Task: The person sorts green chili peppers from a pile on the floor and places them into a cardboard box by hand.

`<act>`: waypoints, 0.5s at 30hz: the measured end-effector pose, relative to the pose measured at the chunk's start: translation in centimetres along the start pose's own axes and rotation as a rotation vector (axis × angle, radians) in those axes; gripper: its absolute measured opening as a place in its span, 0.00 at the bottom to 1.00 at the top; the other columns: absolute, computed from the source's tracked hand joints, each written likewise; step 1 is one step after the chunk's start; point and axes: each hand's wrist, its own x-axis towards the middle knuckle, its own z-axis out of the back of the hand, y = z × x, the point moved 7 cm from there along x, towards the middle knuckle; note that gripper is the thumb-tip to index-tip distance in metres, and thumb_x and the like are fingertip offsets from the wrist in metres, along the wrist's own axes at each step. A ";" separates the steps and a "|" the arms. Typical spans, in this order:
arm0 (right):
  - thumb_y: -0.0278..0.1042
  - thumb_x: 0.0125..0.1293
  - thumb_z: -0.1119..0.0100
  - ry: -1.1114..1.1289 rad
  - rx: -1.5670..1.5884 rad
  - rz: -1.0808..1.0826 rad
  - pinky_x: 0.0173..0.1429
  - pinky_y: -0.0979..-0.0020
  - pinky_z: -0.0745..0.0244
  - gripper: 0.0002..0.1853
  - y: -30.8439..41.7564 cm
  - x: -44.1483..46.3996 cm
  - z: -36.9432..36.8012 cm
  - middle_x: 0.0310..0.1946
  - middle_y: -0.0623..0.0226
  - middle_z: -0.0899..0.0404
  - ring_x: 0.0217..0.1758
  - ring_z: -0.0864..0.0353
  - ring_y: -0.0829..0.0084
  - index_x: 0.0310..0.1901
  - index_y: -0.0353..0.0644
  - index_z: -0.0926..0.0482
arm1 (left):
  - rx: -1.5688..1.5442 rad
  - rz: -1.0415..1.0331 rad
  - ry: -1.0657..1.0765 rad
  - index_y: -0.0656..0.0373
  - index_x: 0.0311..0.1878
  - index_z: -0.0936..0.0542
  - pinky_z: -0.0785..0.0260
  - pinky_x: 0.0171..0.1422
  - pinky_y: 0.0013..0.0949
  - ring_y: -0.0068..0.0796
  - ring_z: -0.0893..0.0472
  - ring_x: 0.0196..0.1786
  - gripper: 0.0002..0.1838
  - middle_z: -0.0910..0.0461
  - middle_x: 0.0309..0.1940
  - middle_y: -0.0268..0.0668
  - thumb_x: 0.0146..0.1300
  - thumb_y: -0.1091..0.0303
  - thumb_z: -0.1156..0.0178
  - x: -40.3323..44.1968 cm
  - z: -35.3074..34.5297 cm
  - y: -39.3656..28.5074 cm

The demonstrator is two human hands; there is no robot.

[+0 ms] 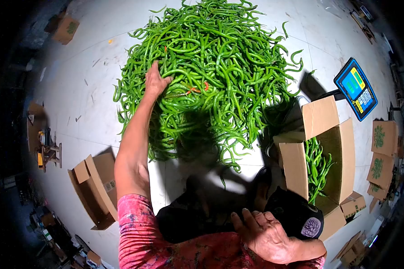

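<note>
A large heap of long green peppers (229, 58) lies on the pale floor, with a few red ones among them. My left hand (156, 81) reaches onto the heap's left side, thumb and fingers apart, touching the peppers and holding none that shows. Near my body, over my lap, my right hand (267, 235) rests with its back up and its fingers spread a little, holding nothing visible. To the right stands an open cardboard box (294, 168) with green peppers (316, 172) inside it.
A scale display (357, 88) stands behind the open box. At the left sits another open cardboard box (92, 190). Printed cartons (384, 139) line the far right, and a small carton (66, 30) is at the upper left. My feet are below the heap.
</note>
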 end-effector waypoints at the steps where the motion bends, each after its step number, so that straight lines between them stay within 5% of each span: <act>1: 0.30 0.53 0.44 0.001 -0.004 0.008 0.44 0.67 0.24 0.25 0.0 0.0 -0.1 0.48 0.49 0.21 0.43 0.19 0.63 0.55 0.37 0.22 | 0.000 0.076 0.111 0.53 0.59 0.27 0.37 0.63 0.52 0.52 0.30 0.60 0.34 0.24 0.52 0.49 0.45 0.60 0.27 0.0 -0.6 0.1; 5: 0.28 0.54 0.49 0.036 0.045 -0.042 0.49 0.63 0.29 0.30 0.0 -0.7 -0.6 0.54 0.42 0.25 0.48 0.24 0.57 0.61 0.26 0.30 | 0.151 0.236 0.102 0.51 0.63 0.31 0.39 0.61 0.58 0.50 0.29 0.62 0.40 0.24 0.55 0.47 0.45 0.58 0.26 -0.4 -1.5 1.2; 13: 0.31 0.52 0.44 -0.035 -0.006 0.021 0.43 0.67 0.25 0.25 0.0 -0.3 0.2 0.48 0.49 0.21 0.41 0.20 0.64 0.55 0.37 0.22 | -0.021 0.047 0.015 0.62 0.54 0.27 0.30 0.53 0.50 0.58 0.23 0.48 0.30 0.21 0.43 0.55 0.44 0.69 0.31 -3.3 2.6 -2.5; 15: 0.31 0.52 0.43 -0.036 -0.047 0.040 0.43 0.67 0.25 0.26 0.1 -0.6 0.2 0.47 0.50 0.21 0.42 0.20 0.64 0.56 0.37 0.23 | -0.145 0.087 0.009 0.63 0.55 0.26 0.29 0.53 0.42 0.48 0.19 0.46 0.28 0.19 0.42 0.51 0.47 0.71 0.33 -4.5 4.8 -4.1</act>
